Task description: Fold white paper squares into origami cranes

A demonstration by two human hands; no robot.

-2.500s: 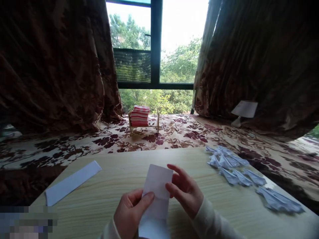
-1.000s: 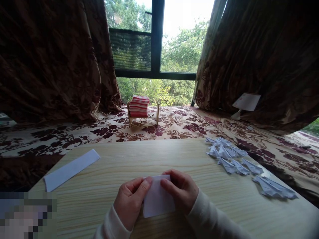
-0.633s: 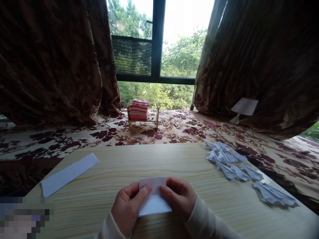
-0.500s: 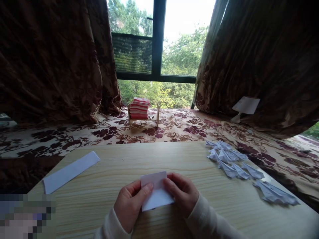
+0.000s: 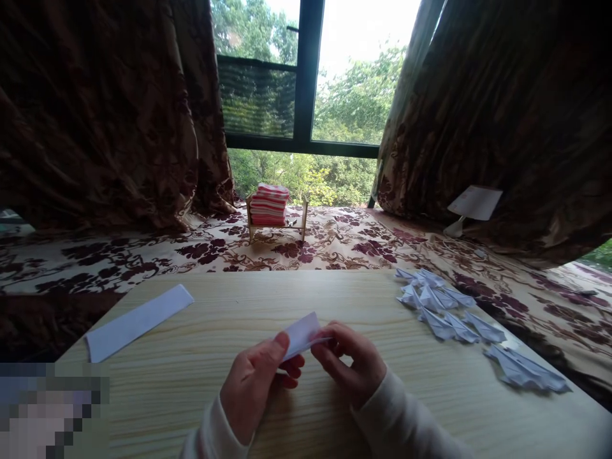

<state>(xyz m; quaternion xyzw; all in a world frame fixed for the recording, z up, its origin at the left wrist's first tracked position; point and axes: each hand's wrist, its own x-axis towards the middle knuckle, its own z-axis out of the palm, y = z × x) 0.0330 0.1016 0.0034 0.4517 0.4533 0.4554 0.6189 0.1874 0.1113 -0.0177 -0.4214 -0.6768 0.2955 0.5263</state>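
A small folded piece of white paper (image 5: pixel 302 334) is held just above the light wooden table (image 5: pixel 215 382), near its front edge. My left hand (image 5: pixel 255 392) pinches its left side with thumb on top. My right hand (image 5: pixel 354 363) pinches its right side with curled fingers. The paper is tilted, almost edge-on to me. Both wrists wear cream sleeves.
A long white paper strip (image 5: pixel 138 320) lies at the table's left. Several folded paper planes (image 5: pixel 447 309) lie along the right side. Beyond the table is a floral cloth with a small wooden rack of red-striped cloths (image 5: pixel 269 205). Dark curtains flank a window.
The tall sheet was folded down to a small rectangle and pressed on the table. Now both hands have lifted it and tipped it nearly edge-on.
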